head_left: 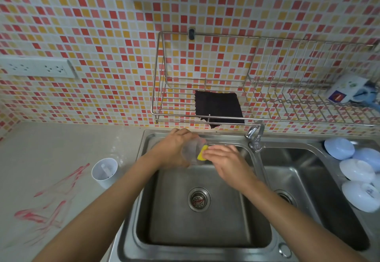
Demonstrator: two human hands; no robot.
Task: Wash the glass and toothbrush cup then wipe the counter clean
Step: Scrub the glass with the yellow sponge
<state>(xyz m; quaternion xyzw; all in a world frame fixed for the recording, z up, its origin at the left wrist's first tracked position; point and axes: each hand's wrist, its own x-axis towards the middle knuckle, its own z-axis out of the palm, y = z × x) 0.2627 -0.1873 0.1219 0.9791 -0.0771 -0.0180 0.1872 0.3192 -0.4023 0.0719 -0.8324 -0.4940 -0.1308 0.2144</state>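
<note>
While both arms reach out over the steel sink (257, 247), the drain strainer (199, 199) lies below and nearer than the hands. Above the left basin, the left hand (171, 148) is curled around a clear glass (192, 151), holding it tipped on its side with the mouth toward the right hand (225, 160). That hand pinches a yellow sponge (202, 153) and presses it at the glass's mouth. Well to the left of the left hand, a white toothbrush cup (105, 172) stands upright on the counter (51, 144), beside red smears (51, 204). Just beyond the right hand rises the faucet (255, 136). Farther back, a black cloth (218, 105) drapes over the wire rack (205, 89) on the mosaic wall.
</note>
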